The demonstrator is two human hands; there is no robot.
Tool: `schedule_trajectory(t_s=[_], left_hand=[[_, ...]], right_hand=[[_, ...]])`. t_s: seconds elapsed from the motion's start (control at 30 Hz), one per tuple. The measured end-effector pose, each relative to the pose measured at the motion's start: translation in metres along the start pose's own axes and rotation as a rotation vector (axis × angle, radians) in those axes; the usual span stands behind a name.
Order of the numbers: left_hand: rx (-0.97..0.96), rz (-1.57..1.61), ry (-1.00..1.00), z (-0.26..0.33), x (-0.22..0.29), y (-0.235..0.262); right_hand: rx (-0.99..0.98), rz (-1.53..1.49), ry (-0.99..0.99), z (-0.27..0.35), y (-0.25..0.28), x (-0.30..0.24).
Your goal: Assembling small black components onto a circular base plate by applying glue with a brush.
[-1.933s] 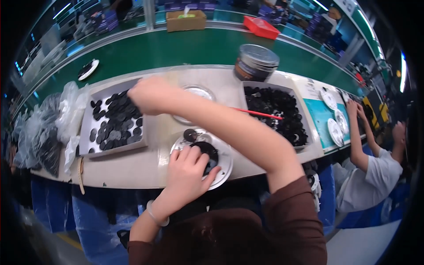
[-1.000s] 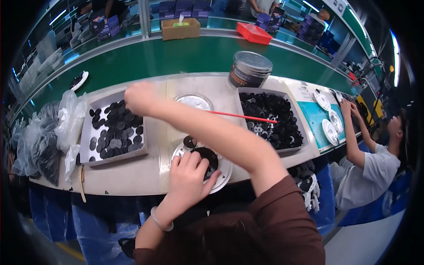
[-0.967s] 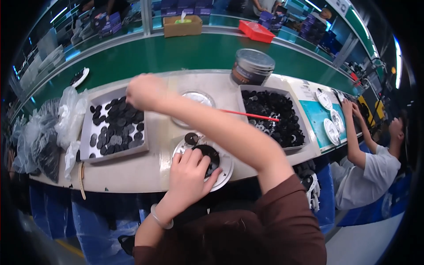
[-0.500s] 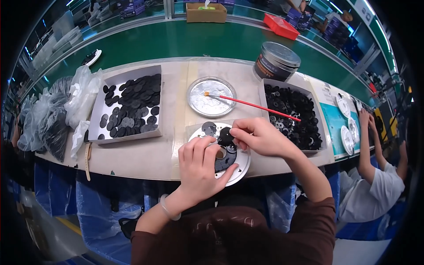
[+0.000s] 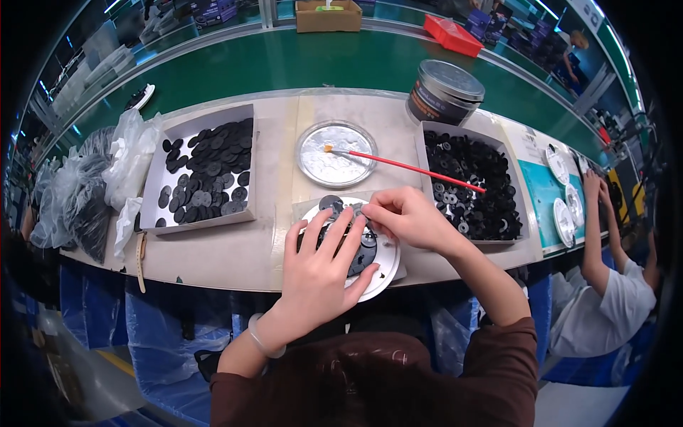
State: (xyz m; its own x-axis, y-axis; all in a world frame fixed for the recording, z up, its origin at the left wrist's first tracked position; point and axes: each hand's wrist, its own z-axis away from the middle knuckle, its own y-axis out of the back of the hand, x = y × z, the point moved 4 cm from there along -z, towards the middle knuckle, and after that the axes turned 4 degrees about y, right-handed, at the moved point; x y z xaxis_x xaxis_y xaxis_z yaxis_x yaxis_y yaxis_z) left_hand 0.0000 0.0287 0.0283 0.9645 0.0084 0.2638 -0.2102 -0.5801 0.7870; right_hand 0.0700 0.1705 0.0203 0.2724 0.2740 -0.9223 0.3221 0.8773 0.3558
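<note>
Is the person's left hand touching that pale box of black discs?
Apart. In the head view, a strip of bare tabletop shows between the left hand and the box.

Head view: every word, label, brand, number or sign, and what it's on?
Dark round tin: orange and pale print on its side, not copied here.
Purple boxes at the back: too small to read.
Pale sheet at right: faint, too blurred.
Sign at top right: too blurred.
Nearest white disc: none visible.

White round base laid at near table edge; dark round parts seated on top, partly hidden.
</note>
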Motion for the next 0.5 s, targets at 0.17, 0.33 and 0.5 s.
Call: schedule_trajectory(t_s=[0.17, 0.33, 0.5], left_hand=[[-0.025, -0.032, 0.006, -0.001, 0.002, -0.002], [0.009, -0.043, 0.010, -0.002, 0.006, -0.003], [0.023, 0.004, 0.045, -0.001, 0.003, -0.003]], right_hand=[[0.074, 0.140, 0.063, -0.001, -0.002, -0.002], [0.144, 0.329, 0.155, -0.002, -0.001, -0.016], [0.115, 0.367, 0.151, -0.003, -0.003, -0.018]])
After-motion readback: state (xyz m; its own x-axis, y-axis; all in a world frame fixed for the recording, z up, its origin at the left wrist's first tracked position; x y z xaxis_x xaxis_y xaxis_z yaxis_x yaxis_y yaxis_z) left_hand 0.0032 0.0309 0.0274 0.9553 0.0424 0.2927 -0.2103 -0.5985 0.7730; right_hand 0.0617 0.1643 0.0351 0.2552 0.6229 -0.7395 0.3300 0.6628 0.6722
